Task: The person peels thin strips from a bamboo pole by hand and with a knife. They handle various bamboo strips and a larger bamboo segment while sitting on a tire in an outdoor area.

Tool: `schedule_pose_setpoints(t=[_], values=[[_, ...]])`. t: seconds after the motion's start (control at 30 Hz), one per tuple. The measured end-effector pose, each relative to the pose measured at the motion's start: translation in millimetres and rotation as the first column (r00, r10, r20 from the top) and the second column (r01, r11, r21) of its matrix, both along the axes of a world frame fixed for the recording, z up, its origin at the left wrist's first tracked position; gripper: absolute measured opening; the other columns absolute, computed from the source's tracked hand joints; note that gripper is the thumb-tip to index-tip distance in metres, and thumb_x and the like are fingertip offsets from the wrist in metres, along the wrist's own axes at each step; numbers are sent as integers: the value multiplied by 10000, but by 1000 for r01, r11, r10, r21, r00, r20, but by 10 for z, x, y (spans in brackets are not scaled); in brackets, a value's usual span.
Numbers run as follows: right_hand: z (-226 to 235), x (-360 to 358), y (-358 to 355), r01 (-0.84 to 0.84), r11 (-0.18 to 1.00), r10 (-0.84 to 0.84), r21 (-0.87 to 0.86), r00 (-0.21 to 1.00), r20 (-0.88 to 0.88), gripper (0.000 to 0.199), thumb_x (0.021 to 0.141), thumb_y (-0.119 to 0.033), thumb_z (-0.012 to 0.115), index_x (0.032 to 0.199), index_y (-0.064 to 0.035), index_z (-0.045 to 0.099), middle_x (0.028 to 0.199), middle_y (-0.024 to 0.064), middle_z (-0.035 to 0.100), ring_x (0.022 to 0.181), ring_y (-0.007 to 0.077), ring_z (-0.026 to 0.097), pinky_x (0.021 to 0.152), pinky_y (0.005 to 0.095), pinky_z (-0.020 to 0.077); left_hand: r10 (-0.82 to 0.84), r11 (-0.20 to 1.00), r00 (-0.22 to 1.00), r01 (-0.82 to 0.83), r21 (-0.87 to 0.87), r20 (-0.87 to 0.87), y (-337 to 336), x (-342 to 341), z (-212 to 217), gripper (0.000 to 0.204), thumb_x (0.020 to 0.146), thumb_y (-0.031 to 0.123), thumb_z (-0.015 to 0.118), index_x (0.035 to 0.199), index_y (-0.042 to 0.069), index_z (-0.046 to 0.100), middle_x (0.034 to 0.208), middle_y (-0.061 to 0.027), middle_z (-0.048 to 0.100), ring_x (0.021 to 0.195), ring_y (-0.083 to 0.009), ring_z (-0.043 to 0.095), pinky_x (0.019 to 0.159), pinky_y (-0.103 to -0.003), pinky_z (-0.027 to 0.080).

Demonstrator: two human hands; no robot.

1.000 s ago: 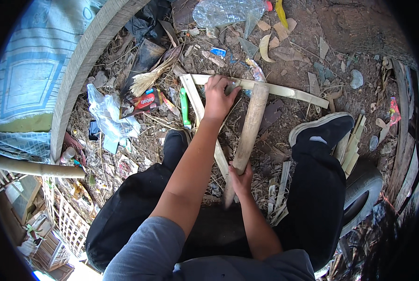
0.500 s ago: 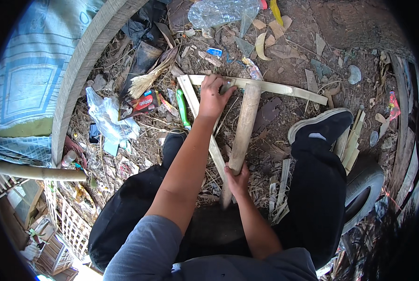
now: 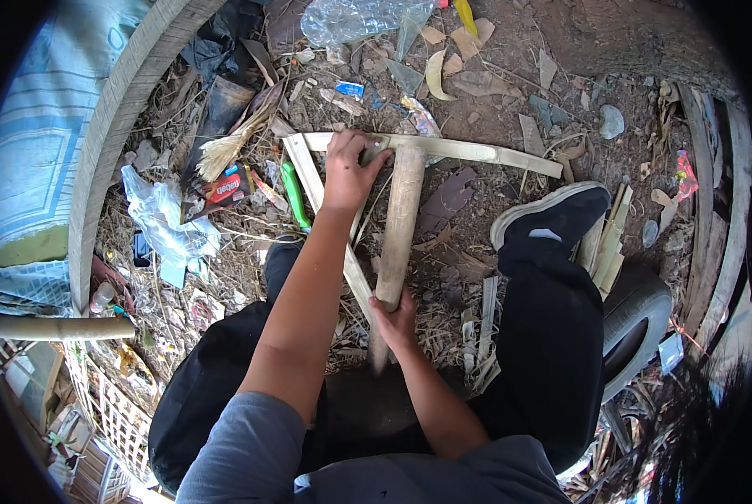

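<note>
My left hand [image 3: 352, 172] is closed over a long pale strip of split bamboo or wood [image 3: 468, 151], near its left end. Something small and greyish shows by the thumb; I cannot make it out. A second pale strip [image 3: 311, 178] meets the first at its left corner and runs back toward me, passing under my left forearm. My right hand [image 3: 397, 319] is wrapped around the near part of a thick round wooden stick [image 3: 401, 218]. The stick's far end is at the long strip, just right of my left thumb. A green handle [image 3: 294, 197] lies beside the second strip.
Dry leaves and scraps cover the soil. A clear plastic bottle [image 3: 355, 18] lies at the far side, a crumpled plastic bag [image 3: 162, 214] at the left. My shoe [image 3: 552, 218] is right of the strips, near split wood pieces [image 3: 607, 244] and a tyre [image 3: 640, 328]. A woven basket [image 3: 107, 395] stands lower left.
The whole view has shifted, so everything sits further left. The round stick's far end has swung slightly left, closer to my left thumb. Both hands keep their hold.
</note>
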State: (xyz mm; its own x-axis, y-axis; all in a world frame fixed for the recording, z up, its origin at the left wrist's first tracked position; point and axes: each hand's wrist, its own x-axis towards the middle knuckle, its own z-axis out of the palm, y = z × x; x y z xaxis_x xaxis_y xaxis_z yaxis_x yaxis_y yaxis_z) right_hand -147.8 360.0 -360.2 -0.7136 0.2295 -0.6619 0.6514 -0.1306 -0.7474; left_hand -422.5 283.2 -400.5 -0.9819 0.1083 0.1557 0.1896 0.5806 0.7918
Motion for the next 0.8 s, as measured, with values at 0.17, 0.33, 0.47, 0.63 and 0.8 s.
schedule_pose_setpoints(t=[0.17,0.33,0.47,0.63,0.8], values=[[-48,23,14,23,999,-24,-42,999,-28,473,826,-99,730,1242,22,543,1016,115,664,914,179,645,801,322,518,-25,1000,1000,25,4,-15,51,-19,38,255,695,90,842,853,26,652,895,-112,635,865,-330,588,787,-407,481],[36,-40,2,60,997,-62,-57,997,-34,369,849,-26,693,1189,-1,550,977,57,643,874,132,621,791,292,517,-13,1000,1000,13,-1,1,45,-15,53,269,713,83,843,867,19,631,909,-124,630,867,-326,596,780,-395,490],[54,-32,-12,39,999,-39,-12,998,-39,486,822,-68,707,1265,29,534,1055,112,662,944,180,639,825,317,513,-16,999,1000,15,-29,-16,18,9,38,283,699,77,848,857,11,623,915,-127,622,874,-328,589,777,-399,491],[15,-22,-14,25,1000,-25,-8,1000,-7,460,820,-63,706,1241,26,544,1033,114,670,932,185,650,809,320,520,-93,996,996,93,18,11,-88,-4,-19,370,644,84,875,924,3,647,1042,-130,610,1006,-328,605,871,-391,504],[64,-92,-7,45,998,-46,-45,999,-21,459,821,-50,707,1243,28,544,1017,116,673,899,185,659,788,303,528,-192,981,981,191,-23,-2,-148,-45,54,431,631,78,871,992,12,645,1067,-135,612,1027,-333,599,886,-390,508]])
